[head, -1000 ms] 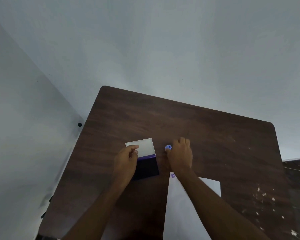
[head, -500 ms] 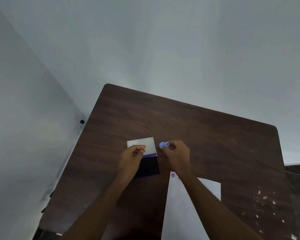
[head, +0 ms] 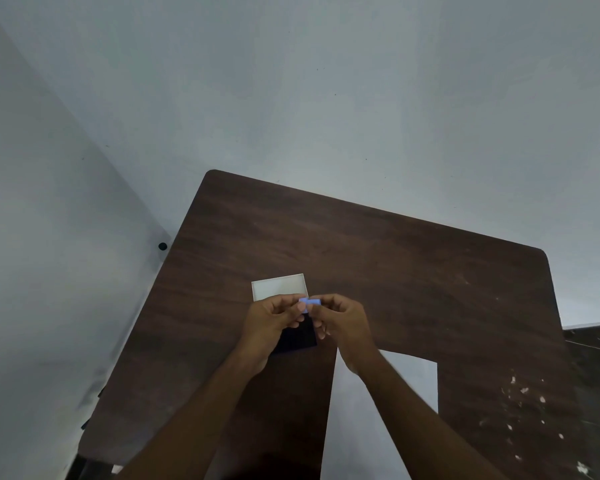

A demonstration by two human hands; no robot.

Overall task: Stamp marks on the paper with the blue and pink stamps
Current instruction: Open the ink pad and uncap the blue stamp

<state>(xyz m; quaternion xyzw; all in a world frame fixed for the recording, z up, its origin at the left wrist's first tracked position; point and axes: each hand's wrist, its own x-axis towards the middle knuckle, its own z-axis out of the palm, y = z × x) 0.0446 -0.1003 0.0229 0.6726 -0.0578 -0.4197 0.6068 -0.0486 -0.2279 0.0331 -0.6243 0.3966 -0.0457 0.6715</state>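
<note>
Here both hands' fingers [head: 303,307] pinch the blue stamp [head: 309,302] — no writing legible.

Small blue stamp [head: 309,302] held up off the table, lying sideways, pinched at both ends by fingertips. White paper [head: 378,420] lies flat at the near right of the table, partly covered by a forearm. Pink stamp not visible.
</note>
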